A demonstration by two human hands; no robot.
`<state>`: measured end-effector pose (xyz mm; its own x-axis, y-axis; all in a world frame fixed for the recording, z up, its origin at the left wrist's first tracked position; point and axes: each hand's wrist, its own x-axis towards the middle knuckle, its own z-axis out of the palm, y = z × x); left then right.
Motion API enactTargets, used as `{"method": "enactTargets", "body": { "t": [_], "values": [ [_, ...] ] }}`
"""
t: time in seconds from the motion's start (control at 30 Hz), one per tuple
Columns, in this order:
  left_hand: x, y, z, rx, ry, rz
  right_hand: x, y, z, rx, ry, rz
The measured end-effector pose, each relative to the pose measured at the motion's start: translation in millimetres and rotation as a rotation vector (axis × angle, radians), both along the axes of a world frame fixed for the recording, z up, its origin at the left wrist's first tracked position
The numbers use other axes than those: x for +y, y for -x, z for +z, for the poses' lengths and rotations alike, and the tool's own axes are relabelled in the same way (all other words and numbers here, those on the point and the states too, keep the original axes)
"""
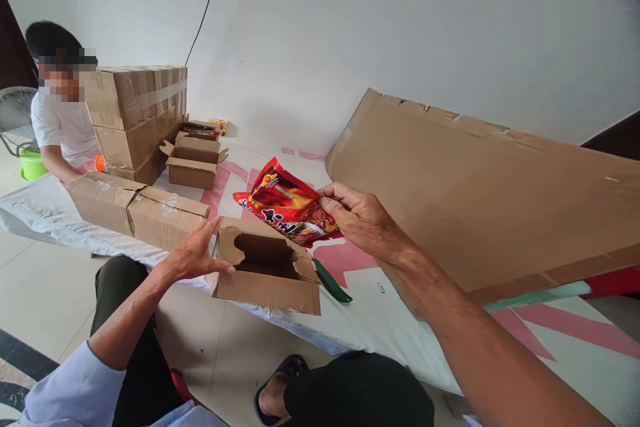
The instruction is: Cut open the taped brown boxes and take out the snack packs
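My right hand [363, 220] pinches the right end of a red printed food pouch [293, 203] and holds it above the back edge of an open cardboard box [273, 290]. The box stands at the table's front edge with its top open. What I can see of its inside is dark. My left hand [197, 253] rests at the box's left end, its thumb over the front rim and its fingers spread apart. A dark green curved tool [333, 281] lies against the box's right side; part of it is hidden.
Closed boxes [165, 213] line the front edge at left, before a taller box stack [135, 113]. Another open box [193, 160] stands behind. A large cardboard sheet [490, 207] leans on the wall at right. A person [63, 120] sits at far left.
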<state>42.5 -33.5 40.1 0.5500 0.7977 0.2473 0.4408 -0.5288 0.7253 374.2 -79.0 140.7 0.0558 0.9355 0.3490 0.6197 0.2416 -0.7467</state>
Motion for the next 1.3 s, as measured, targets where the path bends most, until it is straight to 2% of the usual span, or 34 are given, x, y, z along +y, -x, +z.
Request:
{"method": "enactTargets", "body": {
  "t": [0.07, 0.13, 0.23, 0.3, 0.37, 0.47, 0.67, 0.83, 1.03, 1.17, 1.3],
  "values": [
    [-5.1, -4.8, 8.3, -0.051, -0.080, 0.104, 0.9, 4.3, -3.8, 0.019, -0.028, -0.032],
    [-7.4, -10.9, 14.7, -0.132, -0.096, 0.168, 2.8, 9.0, -9.2, 0.069, -0.039, -0.048],
    [-3.0, -23.2, 17.7, -0.333, 0.040, 0.153, 7.5, 19.6, -22.2, 0.240, -0.033, -0.050],
    [3.6, -33.2, 16.5, -0.501, 0.215, 0.082, 10.8, 30.7, -34.4, 0.436, -0.017, -0.044],
    [10.1, -43.0, 15.2, -0.634, 0.401, -0.059, 13.0, 44.4, -47.7, 0.643, 0.004, -0.040],
    [16.7, -53.3, 17.0, -0.714, 0.544, -0.240, 12.9, 64.1, -64.0, 0.837, 0.034, -0.023],
    [33.3, -59.5, 21.7, -0.792, 0.514, -0.291, 17.8, 81.0, -79.8, 0.880, 0.089, 0.127],
    [47.8, -62.4, 14.2, -0.774, 0.487, -0.266, 34.6, 83.8, -95.7, 0.955, 0.103, 0.100],
    [58.6, -64.4, -0.3, -0.735, 0.469, -0.315, 43.0, 81.7, -115.9, 1.046, 0.123, 0.061],
    [67.2, -67.9, -9.8, -0.755, 0.486, -0.296, 46.3, 80.1, -122.1, 1.069, 0.118, 0.052],
    [69.6, -69.6, -12.4, -0.770, 0.488, -0.271, 48.9, 79.5, -124.4, 1.055, 0.115, 0.046]
  ]
}}
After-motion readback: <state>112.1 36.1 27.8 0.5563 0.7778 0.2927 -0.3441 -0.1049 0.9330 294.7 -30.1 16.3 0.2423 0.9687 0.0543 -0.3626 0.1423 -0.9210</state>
